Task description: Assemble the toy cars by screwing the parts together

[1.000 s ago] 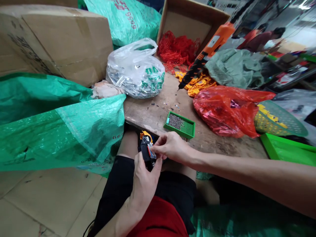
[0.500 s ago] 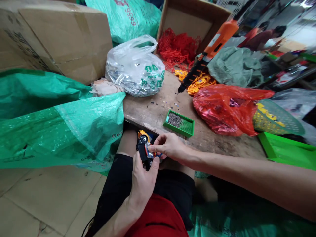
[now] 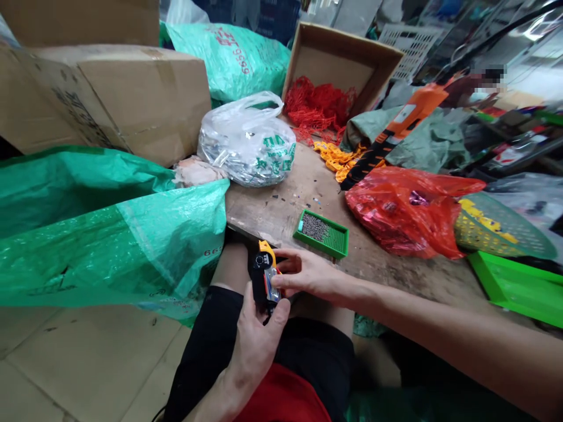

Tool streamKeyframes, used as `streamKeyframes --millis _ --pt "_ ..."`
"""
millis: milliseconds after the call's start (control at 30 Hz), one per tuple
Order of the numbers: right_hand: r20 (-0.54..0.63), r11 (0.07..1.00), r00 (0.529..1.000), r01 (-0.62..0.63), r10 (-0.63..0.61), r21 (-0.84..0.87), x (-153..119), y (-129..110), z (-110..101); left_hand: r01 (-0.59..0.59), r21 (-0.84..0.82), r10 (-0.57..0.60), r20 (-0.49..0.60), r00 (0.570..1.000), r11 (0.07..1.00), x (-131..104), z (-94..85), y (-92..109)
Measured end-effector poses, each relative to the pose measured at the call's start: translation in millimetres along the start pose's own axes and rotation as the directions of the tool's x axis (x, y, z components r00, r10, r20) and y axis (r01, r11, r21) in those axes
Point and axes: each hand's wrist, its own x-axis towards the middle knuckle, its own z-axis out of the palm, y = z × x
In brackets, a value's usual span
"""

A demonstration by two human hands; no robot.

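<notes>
Sack [image 3: 171, 234], green and woven, at far left. White carrier bag [image 3: 246, 146] next, resting on worktable [image 3: 264, 214]. Left hand [image 3: 258, 337] at center, clamped on black-and-orange assembly [image 3: 260, 272]: fingers along left side, thumb at lower right. Assembly held above lap [image 3: 308, 343], in front of table edge. Right hand [image 3: 310, 274] immediately right: thumb touching silvery face [image 3: 271, 294], forefinger extended toward orange upper part; clamped or merely touching, cannot tell. Small green tray [image 3: 322, 245] with dark metallic pieces [image 3: 313, 226] just beyond right hand. Driver [image 3: 398, 130] farther right, lower end just beside red bag [image 3: 404, 214].

Possible faults, by judgement. Assembly: drop into lap or onto floor [image 3: 79, 351], from slackened left grip. Silvery face: shifting or crooked seating, from uneven thumb pressure. Small green tray: tipping and spilling, from knock by right knuckles. Driver: snagging in thin red plastic, from sideways swing.

Differences from earlier frame. Left grip: unchanged. Right forefinger: straighter, farther from thumb; formerly bent close to it. Driver: lower end shifted right, from above bare wood to red bag; bit no longer discernible.
</notes>
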Motion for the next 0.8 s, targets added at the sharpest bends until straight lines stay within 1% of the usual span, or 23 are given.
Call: streamKeyframes --millis 67,200,400,567,633,733,800 --pt "0.009 1.000 1.000 0.008 -0.009 0.020 -1 0 0 0.004 0.021 -0.005 0.010 1.000 1.000 0 -1.7 5" --pt "0.008 0.995 0.995 0.101 -0.101 -0.008 -3 -1 0 -0.024 0.093 0.023 0.012 1.000 0.995 2 -5.3 10" --pt "0.107 0.993 0.987 0.116 -0.117 0.016 -10 -4 -2 -0.008 0.066 0.005 0.049 0.999 0.998 3 -6.5 9" --pt "0.030 0.986 0.988 0.151 -0.149 -0.073 -12 -7 2 0.000 0.080 -0.005 0.059 0.998 0.997 4 -6.2 10" --pt "0.011 0.985 0.989 0.145 -0.145 -0.097 -11 -6 4 0.026 0.103 -0.032 0.059 0.998 0.994 6 -5.9 11" --pt "-0.004 0.987 0.990 0.139 -0.140 -0.074 -9 -3 6 0.069 0.142 -0.077 0.052 0.996 0.987 8 -6.4 14" --pt "-0.005 0.989 0.990 0.142 -0.142 -0.049 -9 -2 6 0.063 0.154 -0.072 0.056 0.996 0.986 10 -7.8 16"
